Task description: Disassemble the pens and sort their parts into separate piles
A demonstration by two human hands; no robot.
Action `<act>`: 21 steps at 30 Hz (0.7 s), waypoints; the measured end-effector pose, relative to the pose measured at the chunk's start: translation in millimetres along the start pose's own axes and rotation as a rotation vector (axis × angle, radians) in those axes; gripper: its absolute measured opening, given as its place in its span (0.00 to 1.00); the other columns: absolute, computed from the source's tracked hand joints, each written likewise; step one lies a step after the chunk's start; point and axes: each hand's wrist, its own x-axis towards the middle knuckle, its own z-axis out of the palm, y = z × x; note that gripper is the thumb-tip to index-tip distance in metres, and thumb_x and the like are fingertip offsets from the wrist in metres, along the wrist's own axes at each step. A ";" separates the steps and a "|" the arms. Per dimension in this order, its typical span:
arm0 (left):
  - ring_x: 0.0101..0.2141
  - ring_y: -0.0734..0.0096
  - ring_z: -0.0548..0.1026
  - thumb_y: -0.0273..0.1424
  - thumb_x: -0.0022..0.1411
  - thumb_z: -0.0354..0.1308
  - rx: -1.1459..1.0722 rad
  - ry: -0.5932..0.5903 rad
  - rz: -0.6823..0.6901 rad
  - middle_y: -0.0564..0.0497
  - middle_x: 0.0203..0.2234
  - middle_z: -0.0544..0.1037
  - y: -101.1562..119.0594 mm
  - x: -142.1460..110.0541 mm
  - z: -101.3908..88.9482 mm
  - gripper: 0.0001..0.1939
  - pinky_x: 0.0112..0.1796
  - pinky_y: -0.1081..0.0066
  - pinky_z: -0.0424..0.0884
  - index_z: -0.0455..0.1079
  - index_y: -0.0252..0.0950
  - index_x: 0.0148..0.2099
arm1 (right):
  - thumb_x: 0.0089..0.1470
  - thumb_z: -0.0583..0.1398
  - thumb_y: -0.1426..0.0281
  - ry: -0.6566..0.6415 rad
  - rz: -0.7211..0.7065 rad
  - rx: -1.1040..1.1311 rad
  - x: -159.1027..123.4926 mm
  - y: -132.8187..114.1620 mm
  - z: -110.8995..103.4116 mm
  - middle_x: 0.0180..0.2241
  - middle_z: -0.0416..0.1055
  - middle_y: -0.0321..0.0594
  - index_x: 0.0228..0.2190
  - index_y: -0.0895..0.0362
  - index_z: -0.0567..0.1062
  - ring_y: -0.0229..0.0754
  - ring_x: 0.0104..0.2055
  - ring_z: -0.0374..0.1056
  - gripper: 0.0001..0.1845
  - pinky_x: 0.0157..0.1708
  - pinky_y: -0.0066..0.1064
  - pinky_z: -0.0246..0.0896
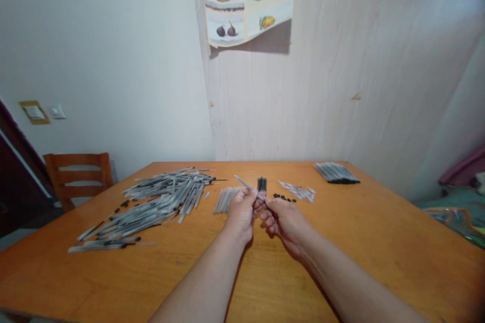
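Both my hands meet over the middle of the wooden table (261, 272). My left hand (241, 212) pinches a slim grey-white pen (242, 180) that points up and to the left. My right hand (288, 219) has its fingers closed at the pen's lower end; the exact part it grips is hidden. Just beyond my left hand lies a row of pale translucent pen barrels (223, 200). Behind the fingers sits a small group of dark sticks (262, 183). Small black caps (284, 198) and short whitish pieces (299, 191) lie past my right hand.
A large loose heap of pens and pen parts (162, 202) covers the table's left side. At the back right, a neat row of pens with black ends (337, 173) lies together. A wooden chair (79, 176) stands beyond the left edge; fruit pictures (246, 5) hang on the wall.
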 end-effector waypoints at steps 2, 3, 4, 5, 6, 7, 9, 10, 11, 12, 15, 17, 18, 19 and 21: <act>0.25 0.76 0.73 0.40 0.51 0.70 0.007 0.011 -0.009 0.48 0.30 0.78 0.0 -0.7 1.0 0.19 0.29 0.73 0.69 0.65 0.35 0.34 | 0.55 0.61 0.63 0.003 -0.056 -0.027 1.2 1.8 -1.3 0.21 0.69 0.35 0.27 0.58 0.70 0.29 0.17 0.60 0.12 0.15 0.20 0.52; 0.25 0.77 0.73 0.40 0.51 0.69 0.015 0.021 -0.013 0.48 0.30 0.77 0.1 -1.1 1.6 0.18 0.29 0.74 0.69 0.65 0.35 0.34 | 0.53 0.62 0.63 0.008 -0.074 -0.046 2.2 2.9 -2.0 0.20 0.69 0.34 0.26 0.58 0.69 0.29 0.17 0.59 0.12 0.15 0.20 0.52; 0.24 0.77 0.72 0.39 0.52 0.69 0.024 0.030 -0.016 0.49 0.29 0.77 0.2 -1.5 2.3 0.18 0.29 0.75 0.69 0.66 0.35 0.34 | 0.52 0.63 0.64 0.017 -0.086 -0.064 3.4 4.1 -2.8 0.20 0.68 0.33 0.26 0.58 0.69 0.29 0.16 0.58 0.11 0.15 0.20 0.51; 0.24 0.78 0.72 0.39 0.52 0.69 0.033 0.039 -0.018 0.49 0.29 0.77 0.5 -1.8 2.8 0.17 0.28 0.75 0.69 0.66 0.35 0.34 | 0.51 0.63 0.64 0.027 -0.092 -0.081 4.7 5.2 -3.4 0.19 0.68 0.33 0.26 0.58 0.69 0.29 0.16 0.58 0.11 0.14 0.20 0.50; 0.24 0.79 0.72 0.39 0.53 0.68 0.040 0.048 -0.017 0.50 0.28 0.77 0.7 -2.2 3.3 0.17 0.28 0.76 0.69 0.66 0.35 0.34 | 0.50 0.63 0.65 0.038 -0.096 -0.091 5.9 6.3 -3.9 0.19 0.68 0.32 0.27 0.57 0.69 0.29 0.16 0.58 0.10 0.14 0.20 0.50; 0.23 0.79 0.71 0.39 0.53 0.68 0.044 0.058 -0.012 0.50 0.27 0.76 1.1 -2.4 3.7 0.16 0.28 0.77 0.69 0.66 0.34 0.33 | 0.48 0.64 0.66 0.050 -0.103 -0.096 7.1 7.3 -4.2 0.20 0.68 0.32 0.27 0.57 0.68 0.29 0.16 0.58 0.10 0.14 0.20 0.49; 0.23 0.80 0.71 0.38 0.54 0.68 0.047 0.079 0.006 0.51 0.26 0.76 1.8 -2.8 4.1 0.16 0.28 0.78 0.69 0.66 0.34 0.33 | 0.46 0.65 0.67 0.065 -0.124 -0.097 8.8 9.4 -4.3 0.20 0.68 0.31 0.28 0.56 0.67 0.29 0.16 0.58 0.11 0.14 0.20 0.47; 0.23 0.80 0.71 0.37 0.54 0.68 0.048 0.086 0.013 0.51 0.26 0.75 2.2 -3.0 4.2 0.15 0.28 0.78 0.69 0.65 0.34 0.33 | 0.45 0.65 0.68 0.068 -0.134 -0.098 9.3 10.3 -4.2 0.19 0.68 0.31 0.29 0.56 0.67 0.30 0.16 0.58 0.11 0.14 0.20 0.47; 0.23 0.80 0.70 0.36 0.55 0.67 0.048 0.091 0.019 0.51 0.25 0.75 2.6 -3.0 4.3 0.15 0.28 0.79 0.69 0.65 0.34 0.33 | 0.44 0.65 0.68 0.069 -0.143 -0.100 9.8 11.3 -4.0 0.18 0.68 0.30 0.29 0.55 0.67 0.30 0.16 0.58 0.12 0.14 0.21 0.46; 0.23 0.80 0.70 0.36 0.56 0.67 0.045 0.090 0.021 0.51 0.25 0.75 2.9 -3.0 4.5 0.14 0.28 0.79 0.69 0.65 0.34 0.33 | 0.44 0.65 0.68 0.069 -0.153 -0.104 10.1 12.1 -3.9 0.18 0.67 0.29 0.30 0.55 0.66 0.30 0.16 0.57 0.13 0.14 0.21 0.46; 0.24 0.79 0.72 0.35 0.58 0.65 0.022 0.080 0.015 0.50 0.26 0.76 3.6 -2.6 5.6 0.13 0.28 0.78 0.70 0.64 0.35 0.33 | 0.44 0.66 0.66 0.059 -0.185 -0.130 11.0 14.2 -3.9 0.15 0.64 0.27 0.30 0.54 0.66 0.31 0.15 0.55 0.14 0.14 0.22 0.45; 0.25 0.78 0.73 0.33 0.60 0.63 0.004 0.088 0.003 0.49 0.27 0.77 4.3 -2.2 6.5 0.11 0.29 0.78 0.71 0.64 0.35 0.33 | 0.44 0.66 0.64 0.059 -0.214 -0.153 11.9 15.1 -4.5 0.14 0.62 0.26 0.29 0.54 0.65 0.31 0.14 0.53 0.15 0.15 0.23 0.43; 0.25 0.78 0.73 0.32 0.61 0.62 -0.001 0.096 -0.004 0.48 0.28 0.77 4.7 -2.0 6.9 0.10 0.30 0.78 0.71 0.64 0.34 0.33 | 0.43 0.66 0.63 0.060 -0.229 -0.165 12.5 15.4 -5.1 0.14 0.62 0.26 0.29 0.54 0.65 0.31 0.14 0.53 0.16 0.15 0.24 0.43; 0.25 0.79 0.73 0.32 0.62 0.61 -0.004 0.107 -0.008 0.48 0.28 0.77 5.2 -1.8 7.4 0.09 0.30 0.77 0.72 0.64 0.34 0.33 | 0.43 0.67 0.62 0.061 -0.241 -0.175 13.1 15.7 -5.9 0.14 0.62 0.26 0.29 0.54 0.65 0.31 0.15 0.53 0.16 0.16 0.24 0.43; 0.25 0.79 0.73 0.30 0.63 0.59 -0.007 0.126 -0.011 0.48 0.28 0.77 6.3 -1.5 8.2 0.09 0.31 0.78 0.72 0.64 0.34 0.33 | 0.44 0.66 0.62 0.049 -0.254 -0.203 14.7 16.4 -8.3 0.15 0.62 0.27 0.28 0.54 0.65 0.31 0.16 0.53 0.16 0.17 0.24 0.43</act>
